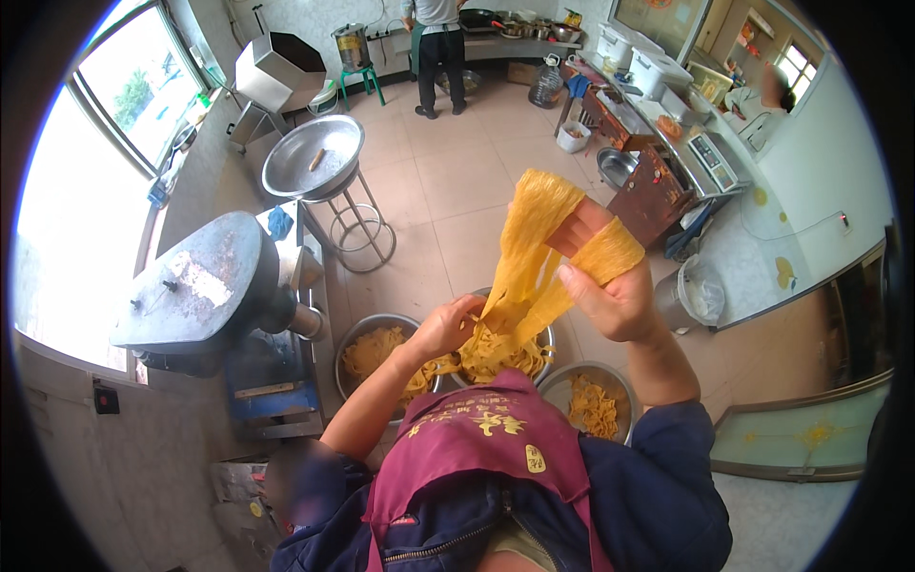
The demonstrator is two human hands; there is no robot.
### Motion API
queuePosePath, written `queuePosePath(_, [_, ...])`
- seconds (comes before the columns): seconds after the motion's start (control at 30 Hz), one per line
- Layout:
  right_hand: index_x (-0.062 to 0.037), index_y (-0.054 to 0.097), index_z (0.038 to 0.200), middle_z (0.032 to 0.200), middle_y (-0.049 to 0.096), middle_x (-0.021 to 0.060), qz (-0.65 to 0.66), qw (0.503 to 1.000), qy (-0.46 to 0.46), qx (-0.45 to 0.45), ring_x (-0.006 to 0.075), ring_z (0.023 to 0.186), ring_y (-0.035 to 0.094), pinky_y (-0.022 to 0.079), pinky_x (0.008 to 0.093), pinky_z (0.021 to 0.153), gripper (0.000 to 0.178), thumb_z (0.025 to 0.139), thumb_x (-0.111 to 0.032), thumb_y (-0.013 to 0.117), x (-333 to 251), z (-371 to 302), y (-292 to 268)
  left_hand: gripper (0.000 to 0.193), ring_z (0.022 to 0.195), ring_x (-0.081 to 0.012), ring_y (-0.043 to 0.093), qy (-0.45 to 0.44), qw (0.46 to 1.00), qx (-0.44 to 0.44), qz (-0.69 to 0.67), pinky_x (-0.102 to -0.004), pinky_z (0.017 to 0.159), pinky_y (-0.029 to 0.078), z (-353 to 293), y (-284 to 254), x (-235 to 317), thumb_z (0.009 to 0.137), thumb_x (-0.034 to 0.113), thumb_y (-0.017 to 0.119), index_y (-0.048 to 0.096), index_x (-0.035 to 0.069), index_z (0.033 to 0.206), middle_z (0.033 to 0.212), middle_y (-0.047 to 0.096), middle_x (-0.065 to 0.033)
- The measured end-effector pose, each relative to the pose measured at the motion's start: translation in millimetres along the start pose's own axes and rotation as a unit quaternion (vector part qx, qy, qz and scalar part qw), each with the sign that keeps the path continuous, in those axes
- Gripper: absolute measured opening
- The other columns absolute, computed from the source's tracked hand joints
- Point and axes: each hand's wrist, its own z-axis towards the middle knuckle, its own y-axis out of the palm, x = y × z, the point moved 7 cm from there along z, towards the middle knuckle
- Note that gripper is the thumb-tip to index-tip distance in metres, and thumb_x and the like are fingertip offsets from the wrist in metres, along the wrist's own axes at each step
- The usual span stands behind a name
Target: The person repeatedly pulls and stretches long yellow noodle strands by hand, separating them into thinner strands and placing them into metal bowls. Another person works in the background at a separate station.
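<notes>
A wide, thin yellow strip of food (538, 214), wrinkled like a sheet noodle or bean curd skin, loops over the raised fingers of my right hand (615, 297). My right thumb lies against its near side. Lower and to the left, my left hand (446, 330) pinches at the strip's hanging lower part, its fingertips partly hidden. Directly beneath is a metal bowl (550, 343) heaped with yellow strips (496, 355). A second bowl (340, 367) of strips stands under my left forearm. A third bowl (624, 381), with shorter curled pieces (593, 408), sits below my right forearm.
A grey-topped machine (200, 276) stands close on the left. Beyond it, a large metal basin (315, 157) with a short wooden stick rests on a round stand. At right are a bin (701, 291), a wooden cabinet (656, 195) and a scale (713, 160). A person (438, 48) stands at the back.
</notes>
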Motion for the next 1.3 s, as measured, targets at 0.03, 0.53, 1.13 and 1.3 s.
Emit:
queuePosePath(0.03, [0.0101, 0.022, 0.157, 0.157, 0.04, 0.0218, -0.001, 1.0, -0.002, 0.001, 0.0276, 0.149, 0.039, 0.03, 0.0392, 0.123, 0.068, 0.093, 0.013, 0.043, -1, 1, 0, 0.038, 0.098, -0.0372, 0.07, -0.006, 1.0, 0.002, 0.0, -0.0387, 0.084, 0.058, -1, 3, -5, 0.085, -0.006, 0.064, 0.059, -0.001, 0.123, 0.111, 0.066, -0.0189])
queuePosePath(0.53, [0.0051, 0.025, 0.159, 0.153, 0.042, 0.034, -0.096, 0.99, -0.077, 0.064, 0.0447, 0.14, 0.049, 0.04, 0.0537, 0.118, 0.078, 0.085, 0.007, 0.047, -71, 39, 2, 0.061, 0.121, -0.0477, 0.057, -0.052, 0.989, -0.102, 0.097, -0.0484, 0.101, 0.049, -55, 104, -184, 0.083, 0.006, 0.059, 0.044, -0.003, 0.141, 0.133, 0.055, -0.0327])
queuePosePath(1.13, [0.0108, 0.026, 0.156, 0.152, 0.042, 0.0359, -0.088, 0.99, -0.097, 0.05, 0.0443, 0.138, 0.052, 0.041, 0.0513, 0.117, 0.076, 0.086, -0.001, 0.053, -76, 36, -13, 0.033, 0.096, -0.0188, 0.064, -0.149, 0.929, -0.189, -0.282, -0.0339, 0.08, 0.052, -47, 43, -85, 0.094, 0.021, 0.074, 0.054, 0.004, 0.114, 0.1, 0.065, -0.0066])
queuePosePath(1.3, [0.0107, 0.026, 0.156, 0.152, 0.042, 0.0352, -0.069, 0.993, -0.068, 0.061, 0.0444, 0.139, 0.051, 0.04, 0.0513, 0.117, 0.075, 0.087, -0.002, 0.054, -73, 26, -22, 0.039, 0.104, -0.0168, 0.065, -0.176, 0.832, -0.206, -0.484, -0.0338, 0.095, 0.051, -45, 16, -49, 0.1, 0.029, 0.069, 0.062, 0.0, 0.125, 0.113, 0.068, -0.0062])
